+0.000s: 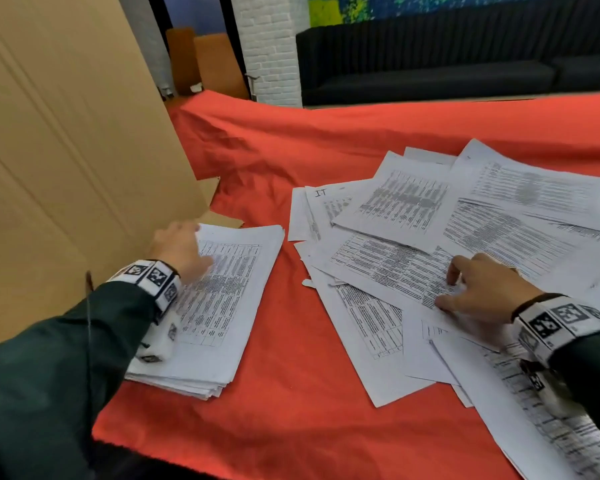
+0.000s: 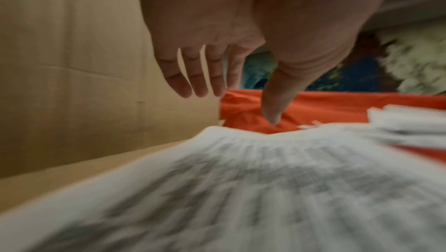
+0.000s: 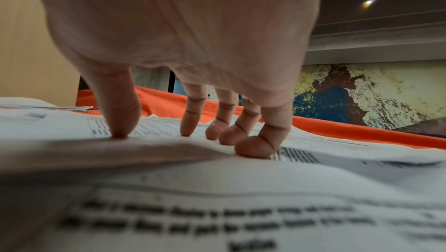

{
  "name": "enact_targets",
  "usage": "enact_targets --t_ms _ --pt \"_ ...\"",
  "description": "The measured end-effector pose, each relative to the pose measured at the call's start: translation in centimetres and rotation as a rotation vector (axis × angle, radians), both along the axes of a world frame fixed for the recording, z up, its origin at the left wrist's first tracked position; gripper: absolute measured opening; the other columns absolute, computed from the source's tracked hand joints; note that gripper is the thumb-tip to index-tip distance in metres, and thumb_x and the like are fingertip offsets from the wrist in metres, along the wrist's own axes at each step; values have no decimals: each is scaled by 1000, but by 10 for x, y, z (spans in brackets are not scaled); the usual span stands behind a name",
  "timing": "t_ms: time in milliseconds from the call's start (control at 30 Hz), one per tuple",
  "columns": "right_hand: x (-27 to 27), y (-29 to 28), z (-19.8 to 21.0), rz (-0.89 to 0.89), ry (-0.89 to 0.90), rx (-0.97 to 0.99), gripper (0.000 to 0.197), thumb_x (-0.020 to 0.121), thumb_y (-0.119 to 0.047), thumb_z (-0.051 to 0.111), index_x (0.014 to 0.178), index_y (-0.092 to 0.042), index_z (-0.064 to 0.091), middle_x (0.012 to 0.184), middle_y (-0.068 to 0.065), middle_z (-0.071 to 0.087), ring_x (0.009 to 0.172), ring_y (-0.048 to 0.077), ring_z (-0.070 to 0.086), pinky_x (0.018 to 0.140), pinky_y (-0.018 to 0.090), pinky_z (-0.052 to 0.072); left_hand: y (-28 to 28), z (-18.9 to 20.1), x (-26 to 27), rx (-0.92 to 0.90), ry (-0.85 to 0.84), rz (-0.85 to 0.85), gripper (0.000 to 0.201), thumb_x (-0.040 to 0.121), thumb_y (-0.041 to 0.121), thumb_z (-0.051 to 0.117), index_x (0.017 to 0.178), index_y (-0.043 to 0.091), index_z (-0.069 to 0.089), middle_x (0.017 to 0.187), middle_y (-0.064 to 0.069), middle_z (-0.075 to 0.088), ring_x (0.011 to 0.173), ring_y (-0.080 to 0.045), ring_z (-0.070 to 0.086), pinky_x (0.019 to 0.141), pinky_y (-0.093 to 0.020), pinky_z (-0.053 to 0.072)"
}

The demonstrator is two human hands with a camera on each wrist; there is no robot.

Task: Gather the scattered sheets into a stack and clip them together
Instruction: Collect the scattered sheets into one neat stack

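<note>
A gathered stack of printed sheets [image 1: 219, 306] lies at the left on the red cloth [image 1: 284, 341]. My left hand [image 1: 181, 247] hovers over the stack's far left corner, fingers [image 2: 193, 77] straight and spread, holding nothing; the stack [image 2: 241, 189] is blurred beneath it. Loose printed sheets [image 1: 465, 237] lie scattered and overlapping on the right. My right hand [image 1: 478, 289] presses its thumb and fingertips [image 3: 253, 149] down on one loose sheet [image 3: 169, 132] in that pile, the outer fingers bent at their end joints. No clip is visible.
A tall cardboard panel [image 1: 66, 150] stands at the left, right beside the stack. The red cloth is wrinkled toward the back. Beyond the table are a white brick pillar [image 1: 271, 46] and a dark sofa [image 1: 447, 64].
</note>
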State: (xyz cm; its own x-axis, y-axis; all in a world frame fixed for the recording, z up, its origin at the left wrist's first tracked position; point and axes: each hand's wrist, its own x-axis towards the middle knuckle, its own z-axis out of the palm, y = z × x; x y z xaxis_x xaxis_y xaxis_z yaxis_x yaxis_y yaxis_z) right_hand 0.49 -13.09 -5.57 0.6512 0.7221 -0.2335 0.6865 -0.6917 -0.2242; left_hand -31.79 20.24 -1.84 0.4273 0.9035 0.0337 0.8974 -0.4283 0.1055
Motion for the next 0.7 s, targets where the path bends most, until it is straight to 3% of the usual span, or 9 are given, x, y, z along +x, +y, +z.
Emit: enact_targets --t_ms 67,133,267,433,500,533,633,700 --pt "-2 1 0 -12 -15 -8 41 80 -62 68 103 -33 52 110 -3 45 98 25 55 84 39 46 -21 1 47 -87 -143 -176 75 83 47 79 142 13 48 139 -7 55 128 -30 54 108 -40 44" --pt "-3 1 -1 -20 -19 -10 40 80 -61 66 104 -33 51 112 -2 45 101 27 52 89 42 47 -40 -4 99 -177 -237 -259 88 80 56 78 143 7 42 137 -11 57 123 -30 58 104 -39 47" --pt "-5 0 -1 -45 6 4 36 82 -53 65 106 -30 50 112 -1 44 105 28 47 84 41 45 -72 -14 192 -302 -158 -274 120 80 79 60 155 -5 16 144 -16 54 127 -33 57 98 -37 50" --pt "-12 1 3 -38 4 -12 40 88 -40 58 122 -22 46 125 6 44 123 36 43 95 49 49 -76 -27 263 -326 -53 -145 137 73 92 49 159 -1 -5 166 -27 14 151 -45 24 121 -52 27" --pt "-12 1 3 -37 17 -9 42 87 -38 58 123 -21 46 127 6 44 125 37 42 97 52 49 -73 -26 279 -274 61 -159 135 72 92 50 159 -3 9 166 -25 18 151 -44 24 122 -49 28" --pt "-12 1 3 -39 24 -3 42 86 -37 59 123 -21 46 127 6 44 125 37 42 96 51 49 -72 -26 285 -250 91 -188 129 72 89 56 157 -2 22 163 -23 28 148 -42 32 119 -46 33" --pt "-11 -1 5 -32 28 13 42 84 -34 60 121 -21 48 125 6 45 121 35 44 88 46 50 -72 -19 294 -286 119 -240 94 75 69 75 135 0 54 140 -19 59 125 -36 57 95 -36 47" --pt "-12 -2 7 -29 23 40 38 83 -33 62 117 -20 49 119 4 48 114 32 48 83 43 49 -69 -16 295 -295 124 -232 80 77 58 80 126 -2 59 131 -18 63 115 -35 60 84 -34 44"
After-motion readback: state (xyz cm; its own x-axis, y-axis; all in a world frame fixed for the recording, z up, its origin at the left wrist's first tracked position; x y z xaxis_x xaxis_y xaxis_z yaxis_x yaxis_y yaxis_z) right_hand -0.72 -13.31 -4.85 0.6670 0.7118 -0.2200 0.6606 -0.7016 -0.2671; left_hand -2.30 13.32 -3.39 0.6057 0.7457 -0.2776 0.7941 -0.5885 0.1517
